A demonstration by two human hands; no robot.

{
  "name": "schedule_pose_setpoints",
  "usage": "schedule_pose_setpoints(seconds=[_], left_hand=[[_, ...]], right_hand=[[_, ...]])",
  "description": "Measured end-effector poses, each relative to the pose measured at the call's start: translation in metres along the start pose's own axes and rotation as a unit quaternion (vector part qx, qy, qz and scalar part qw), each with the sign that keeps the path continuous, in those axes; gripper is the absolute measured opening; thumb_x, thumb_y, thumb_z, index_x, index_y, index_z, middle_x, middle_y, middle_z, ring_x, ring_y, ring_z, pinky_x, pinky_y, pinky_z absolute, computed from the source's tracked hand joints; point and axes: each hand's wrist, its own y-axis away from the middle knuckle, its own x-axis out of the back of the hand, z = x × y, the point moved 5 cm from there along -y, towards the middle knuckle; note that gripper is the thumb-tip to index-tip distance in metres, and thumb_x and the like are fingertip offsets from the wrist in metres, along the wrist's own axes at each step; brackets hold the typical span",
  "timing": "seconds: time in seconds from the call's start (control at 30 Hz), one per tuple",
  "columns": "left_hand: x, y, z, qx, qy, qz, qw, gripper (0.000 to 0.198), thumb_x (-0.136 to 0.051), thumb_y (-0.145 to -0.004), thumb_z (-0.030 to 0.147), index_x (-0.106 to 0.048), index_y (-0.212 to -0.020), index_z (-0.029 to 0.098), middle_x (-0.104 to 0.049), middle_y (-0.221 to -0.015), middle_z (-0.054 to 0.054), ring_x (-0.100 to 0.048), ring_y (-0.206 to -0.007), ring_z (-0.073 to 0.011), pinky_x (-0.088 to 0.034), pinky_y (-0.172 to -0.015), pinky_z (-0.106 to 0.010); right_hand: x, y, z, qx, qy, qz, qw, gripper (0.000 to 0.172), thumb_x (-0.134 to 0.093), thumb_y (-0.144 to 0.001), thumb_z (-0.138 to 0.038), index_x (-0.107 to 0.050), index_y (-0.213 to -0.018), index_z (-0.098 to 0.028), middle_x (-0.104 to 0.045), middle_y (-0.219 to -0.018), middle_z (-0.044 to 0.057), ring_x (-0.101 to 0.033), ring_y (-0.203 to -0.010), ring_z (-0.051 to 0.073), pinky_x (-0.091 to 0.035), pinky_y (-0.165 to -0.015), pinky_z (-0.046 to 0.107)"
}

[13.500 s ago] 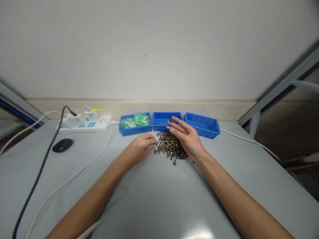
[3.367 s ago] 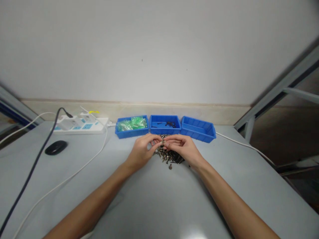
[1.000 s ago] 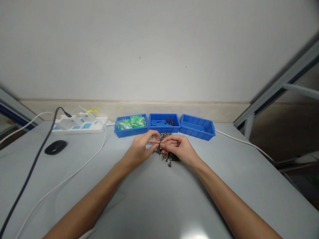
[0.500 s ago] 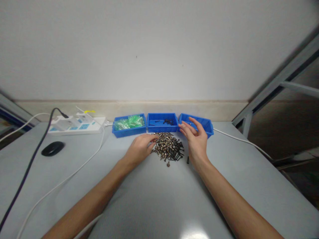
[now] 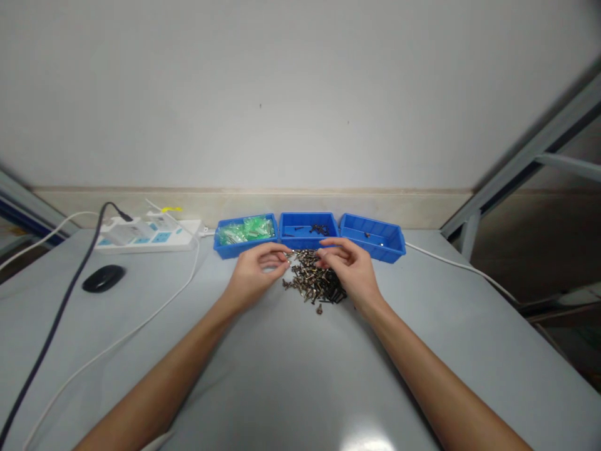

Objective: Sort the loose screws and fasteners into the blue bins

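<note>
A heap of small screws [image 5: 310, 282], brassy on the left and black on the right, lies on the table between my hands. At its left edge is my left hand [image 5: 257, 272], thumb and fingertips drawn together; what they pinch is too small to make out. My right hand [image 5: 354, 269] hovers over the heap's right side, fingers curved and thumb a little apart, with nothing visible in them. One loose screw [image 5: 319, 309] rests in front of the heap. Behind stand a middle blue bin [image 5: 293, 243] holding dark screws and a right blue bin [image 5: 389, 254] with a few small pieces.
The left blue bin [image 5: 230, 253] contains clear and green plastic packets [image 5: 248, 230]. Farther left are a white power strip [image 5: 183, 238] with plugs, a black mouse [image 5: 103, 279] and cables running across the grey table [image 5: 291, 388]. A wall [image 5: 300, 125] rises behind.
My right hand has moved left and down from the right bin to above the screw heap. My left hand has shifted slightly away from the heap. The view has moved a little.
</note>
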Motion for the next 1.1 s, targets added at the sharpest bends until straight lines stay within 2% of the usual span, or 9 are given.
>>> schedule_pose_setpoints(seconds=[0.1, 0.2, 0.33, 0.57, 0.67, 0.77, 0.87, 0.97, 1.1], left_hand=[[0.0, 0.001, 0.001, 0.058, 0.118, -0.001, 0.991, 0.033, -0.081, -0.071, 0.027, -0.069, -0.098, 0.013, -0.066, -0.086, -0.003, -0.07, -0.08, -0.0146, -0.06, -0.081, -0.028], [-0.002, 0.002, 0.004, 0.078, 0.158, -0.009, 0.984, 0.036, -0.083, -0.069, 0.028, -0.069, -0.098, 0.013, -0.064, -0.088, -0.001, -0.071, -0.077, -0.0136, -0.06, -0.078, -0.025], [-0.005, 0.004, 0.001, 0.087, 0.156, -0.017, 0.984, 0.036, -0.084, -0.068, 0.03, -0.069, -0.097, 0.014, -0.062, -0.087, 0.0, -0.072, -0.077, -0.0152, -0.06, -0.076, -0.025], [-0.01, 0.006, -0.001, 0.076, 0.106, -0.029, 0.991, 0.033, -0.079, -0.073, 0.033, -0.066, -0.098, 0.015, -0.064, -0.088, -0.002, -0.073, -0.079, -0.0184, -0.061, -0.073, -0.029], [-0.008, 0.002, 0.006, -0.024, -0.038, -0.028, 0.999, 0.016, -0.072, -0.08, 0.026, -0.07, -0.091, 0.015, -0.069, -0.089, -0.005, -0.07, -0.079, -0.0167, -0.059, -0.075, -0.03], [-0.011, 0.0, 0.007, -0.124, -0.203, -0.059, 0.97, 0.008, -0.069, -0.082, 0.017, -0.073, -0.089, 0.017, -0.071, -0.089, -0.005, -0.065, -0.076, -0.0152, -0.055, -0.073, -0.029], [-0.015, -0.001, -0.002, -0.14, -0.277, -0.092, 0.946, 0.009, -0.069, -0.083, 0.014, -0.073, -0.089, 0.018, -0.072, -0.091, -0.005, -0.064, -0.08, -0.0168, -0.053, -0.077, -0.031], [-0.017, -0.001, -0.008, -0.141, -0.302, -0.101, 0.937, 0.007, -0.067, -0.085, 0.014, -0.071, -0.088, 0.017, -0.07, -0.092, -0.005, -0.064, -0.086, -0.0183, -0.051, -0.083, -0.033], [-0.017, 0.0, -0.007, -0.145, -0.305, -0.107, 0.935, 0.007, -0.061, -0.088, 0.014, -0.068, -0.089, 0.017, -0.067, -0.092, -0.005, -0.062, -0.087, -0.0183, -0.051, -0.084, -0.033]], right_hand=[[-0.012, 0.005, 0.002, -0.019, 0.036, -0.075, 0.996, 0.029, -0.079, -0.07, -0.033, -0.07, -0.092, -0.017, -0.073, -0.076, 0.004, -0.07, -0.066, 0.016, -0.055, -0.063, 0.027], [-0.019, 0.009, 0.004, -0.023, 0.036, -0.096, 0.994, 0.031, -0.081, -0.068, -0.032, -0.071, -0.093, -0.017, -0.075, -0.081, 0.006, -0.071, -0.07, 0.017, -0.056, -0.065, 0.026], [-0.021, 0.01, 0.008, -0.049, -0.016, -0.103, 0.993, 0.031, -0.084, -0.066, -0.033, -0.073, -0.09, -0.017, -0.077, -0.085, 0.007, -0.074, -0.077, 0.019, -0.058, -0.073, 0.029], [-0.021, 0.01, 0.009, -0.089, -0.048, -0.117, 0.988, 0.028, -0.084, -0.063, -0.034, -0.076, -0.084, -0.018, -0.078, -0.077, 0.007, -0.076, -0.074, 0.023, -0.06, -0.073, 0.034], [-0.012, 0.005, 0.006, -0.06, -0.046, -0.063, 0.995, 0.026, -0.084, -0.063, -0.033, -0.076, -0.082, -0.017, -0.078, -0.075, 0.007, -0.075, -0.073, 0.023, -0.06, -0.078, 0.037], [0.011, -0.002, 0.001, 0.01, -0.042, 0.082, 0.996, 0.026, -0.081, -0.068, -0.032, -0.076, -0.088, -0.016, -0.078, -0.081, 0.008, -0.075, -0.08, 0.024, -0.059, -0.087, 0.042], [0.034, -0.007, 0.0, 0.072, -0.034, 0.208, 0.975, 0.031, -0.078, -0.07, -0.027, -0.075, -0.098, -0.016, -0.077, -0.103, 0.011, -0.073, -0.098, 0.026, -0.054, -0.098, 0.045], [0.042, -0.01, 0.0, 0.098, -0.017, 0.225, 0.969, 0.036, -0.074, -0.073, -0.025, -0.072, -0.108, -0.017, -0.072, -0.118, 0.012, -0.07, -0.106, 0.026, -0.051, -0.102, 0.047], [0.033, -0.009, 0.002, 0.073, -0.015, 0.172, 0.982, 0.037, -0.071, -0.076, -0.025, -0.069, -0.112, -0.017, -0.071, -0.117, 0.013, -0.072, -0.099, 0.025, -0.054, -0.097, 0.046]])
